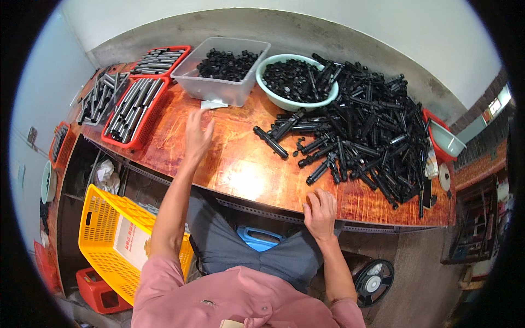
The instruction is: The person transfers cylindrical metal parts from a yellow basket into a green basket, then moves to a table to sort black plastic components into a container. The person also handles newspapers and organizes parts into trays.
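My left hand (198,137) is over the wooden tabletop (242,151), thumb and fingers apart, with nothing visible in it. Just past its fingertips, a small white piece (214,104), paper or cloth, lies against the clear plastic bin (213,88). That bin holds many small black parts (227,64). At the front edge of the table rests my right hand (320,214), fingers slightly curled and no object visible in it. Beyond it spreads a large heap of black tubular parts (369,123). One black tube (270,142) lies at the heap's left side.
A pale green basin (283,103) of small black pieces stands behind the heap. Red baskets (141,137) of metal tubes (133,108) fill the left side. A yellow crate (98,238) leans beside my left leg. A black wheel-like reel (374,283) is on the floor at right.
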Demonstrator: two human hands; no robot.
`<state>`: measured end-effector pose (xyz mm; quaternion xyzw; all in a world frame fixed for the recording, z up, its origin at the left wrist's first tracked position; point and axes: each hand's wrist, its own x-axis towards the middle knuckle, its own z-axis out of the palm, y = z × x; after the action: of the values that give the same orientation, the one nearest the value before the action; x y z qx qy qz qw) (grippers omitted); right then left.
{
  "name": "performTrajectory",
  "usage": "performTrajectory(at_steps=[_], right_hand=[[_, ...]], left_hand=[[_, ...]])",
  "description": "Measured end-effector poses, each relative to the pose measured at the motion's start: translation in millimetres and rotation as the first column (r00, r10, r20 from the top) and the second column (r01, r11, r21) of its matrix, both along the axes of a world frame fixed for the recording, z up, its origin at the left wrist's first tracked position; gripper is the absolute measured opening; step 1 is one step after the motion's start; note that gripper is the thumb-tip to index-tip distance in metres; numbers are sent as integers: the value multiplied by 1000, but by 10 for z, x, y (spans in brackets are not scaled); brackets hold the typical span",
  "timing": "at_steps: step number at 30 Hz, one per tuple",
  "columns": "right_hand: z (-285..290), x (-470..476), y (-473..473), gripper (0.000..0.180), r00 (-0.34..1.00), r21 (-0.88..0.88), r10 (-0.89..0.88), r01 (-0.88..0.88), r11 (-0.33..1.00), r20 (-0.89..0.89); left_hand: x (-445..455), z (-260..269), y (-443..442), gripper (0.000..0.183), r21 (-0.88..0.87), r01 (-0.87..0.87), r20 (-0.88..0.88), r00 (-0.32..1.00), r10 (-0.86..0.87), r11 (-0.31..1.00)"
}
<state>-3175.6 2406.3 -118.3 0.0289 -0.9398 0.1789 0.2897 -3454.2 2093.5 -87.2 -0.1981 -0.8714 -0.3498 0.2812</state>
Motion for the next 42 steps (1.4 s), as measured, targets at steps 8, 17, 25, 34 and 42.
performTrajectory(at_steps=[8,17,25,34,42], right_hand=[[133,-579,-302,38,990,40,139,-137,990,-34],[134,-1612,-319,49,980,246,133,-167,955,150],[-27,-1685,22,24,996,400,-73,46,915,52],[117,-986,493,37,994,170,-42,25,985,99],[45,-883,955,32,994,178,-112,111,978,-5]], left_hand=[[-426,708,722,51,-332,-66,-434,896,-90,941],[268,-474,1226,53,-15,175,113,978,-173,984],[292,-437,1449,36,-95,335,230,924,-306,937],[315,-581,1624,26,39,280,192,940,-282,959],[411,-460,1659,34,-98,239,-12,970,-241,966]])
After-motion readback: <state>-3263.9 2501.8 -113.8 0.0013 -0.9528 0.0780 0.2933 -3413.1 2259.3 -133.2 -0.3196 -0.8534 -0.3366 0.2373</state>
